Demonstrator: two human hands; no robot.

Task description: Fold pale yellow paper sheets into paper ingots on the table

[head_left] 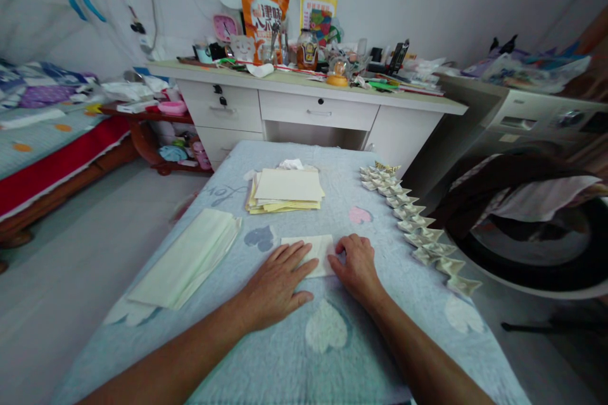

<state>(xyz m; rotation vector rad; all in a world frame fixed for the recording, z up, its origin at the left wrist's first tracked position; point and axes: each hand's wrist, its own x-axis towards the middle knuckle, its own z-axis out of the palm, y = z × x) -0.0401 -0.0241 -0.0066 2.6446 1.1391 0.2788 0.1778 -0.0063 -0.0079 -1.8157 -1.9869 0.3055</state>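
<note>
A small cream sheet of paper lies flat on the blue cloth in front of me. My left hand rests palm down over its left part, fingers spread. My right hand is at the sheet's right edge with the fingers curled and the thumb touching the paper; whether the edge is pinched is hidden. Beyond the sheet sits a stack of cream and yellow paper. To the left lies a long pile of pale paper. Along the right side runs a row of folded paper boats.
The table bears a blue heart-patterned cloth. Behind it stands a white desk crowded with jars and an orange bag. At right is a washing machine with its door open and clothes hanging out; a bed is at left.
</note>
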